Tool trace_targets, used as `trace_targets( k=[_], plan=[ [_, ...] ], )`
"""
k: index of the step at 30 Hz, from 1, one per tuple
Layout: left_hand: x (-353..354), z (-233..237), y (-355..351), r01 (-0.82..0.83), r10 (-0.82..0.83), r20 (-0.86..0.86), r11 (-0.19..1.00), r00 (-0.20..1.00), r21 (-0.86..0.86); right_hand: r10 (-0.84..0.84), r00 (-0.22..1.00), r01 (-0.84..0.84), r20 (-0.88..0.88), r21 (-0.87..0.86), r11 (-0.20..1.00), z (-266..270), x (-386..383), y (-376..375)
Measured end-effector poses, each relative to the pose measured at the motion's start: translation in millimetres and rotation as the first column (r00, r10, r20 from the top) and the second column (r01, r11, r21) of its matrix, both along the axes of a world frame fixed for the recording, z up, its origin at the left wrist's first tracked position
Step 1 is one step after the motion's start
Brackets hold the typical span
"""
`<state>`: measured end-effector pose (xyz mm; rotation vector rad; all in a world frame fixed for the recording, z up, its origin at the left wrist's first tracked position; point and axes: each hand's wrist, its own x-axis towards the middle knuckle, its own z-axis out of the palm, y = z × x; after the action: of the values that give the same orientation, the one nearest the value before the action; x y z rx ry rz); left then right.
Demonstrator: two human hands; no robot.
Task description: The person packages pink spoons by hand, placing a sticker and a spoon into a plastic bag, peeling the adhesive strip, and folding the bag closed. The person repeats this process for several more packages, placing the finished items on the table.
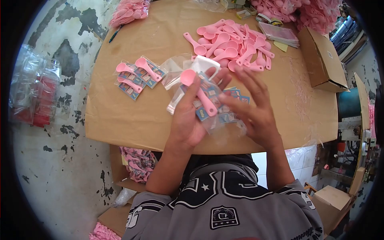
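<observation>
Left hand [186, 122]: fingers partly spread behind a clear bag [175, 79], thumb pressed on a pink spoon [205, 100]. The spoon is held slantwise, bowl toward the far left, over a blue printed card [211, 89]; whether it is inside the bag cannot be told.

Right hand [256, 110]: fingers spread and slightly bent, blurred, just beside the card; no spoon gripped.

Beneath and beside the hands: further printed cards [239, 95], partly covered, laid on the brown-covered bench [160, 120].

Left of the hands: three pink spoons [148, 70], each laid with a printed card and clear wrapping.

Beyond the hands: one loose pile of pink spoons [234, 46], bowls and handles mixed.

Far left edge: one pen [115, 34], placed near a bag of pink spoons [130, 13].

Far right: one stack of clear packets [279, 34], a yellow slip [281, 46] beside it; one cardboard box [324, 62], set at the bench's right side.
</observation>
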<state>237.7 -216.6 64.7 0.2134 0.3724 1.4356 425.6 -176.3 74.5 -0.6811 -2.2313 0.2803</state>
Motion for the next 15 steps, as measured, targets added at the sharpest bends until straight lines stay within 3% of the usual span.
trace_targets(
  k=[2, 3, 6, 8, 9, 12, 14, 15],
  plan=[
    [5.4, -6.3, -4.1, 0.099, -0.099, -0.004, 0.995, 0.995, -0.001, 0.078, 0.996, -0.079, -0.038, -0.048, 0.996, 6.0, -8.1, -4.6],
    [10.9, 5.9, -8.2, 0.068, -0.071, -0.103, 0.997, 0.992, -0.03, 0.119, 0.991, -0.122, -0.054, -0.05, 0.991, 6.6, -9.5, -3.7],
    [8.3, 1.0, -7.7, 0.101, -0.101, -0.009, 0.995, 0.995, -0.012, 0.223, 0.962, -0.24, -0.16, -0.097, 0.966, 13.6, -3.6, 3.6],
    [-3.2, -1.9, -7.6, 0.02, -0.018, -0.218, 1.0, 0.976, 0.003, 0.159, 0.941, -0.257, -0.299, -0.322, 0.911, 21.6, 3.5, 0.6],
    [-7.0, -4.2, -7.3, -0.002, 0.018, -0.311, 0.999, 0.95, 0.053, 0.049, 0.927, -0.247, -0.371, -0.51, 0.824, 25.3, 7.2, -7.2],
    [-11.4, 6.9, -9.3, 0.091, 0.021, -0.529, 0.979, 0.848, 0.184, -0.079, 0.888, -0.251, -0.452, -0.623, 0.741, 23.7, -2.6, -6.2],
    [-8.3, 13.3, -15.3, 0.176, 0.007, -0.699, 0.966, 0.715, 0.19, -0.104, 0.908, -0.282, -0.405, -0.777, 0.563, 25.3, -4.4, -8.6],
    [-4.2, 9.1, -14.0, 0.158, 0.041, -0.7, 0.963, 0.713, 0.218, -0.075, 0.942, -0.237, -0.327, -0.808, 0.539, 18.7, -2.9, -6.6]
  ],
)
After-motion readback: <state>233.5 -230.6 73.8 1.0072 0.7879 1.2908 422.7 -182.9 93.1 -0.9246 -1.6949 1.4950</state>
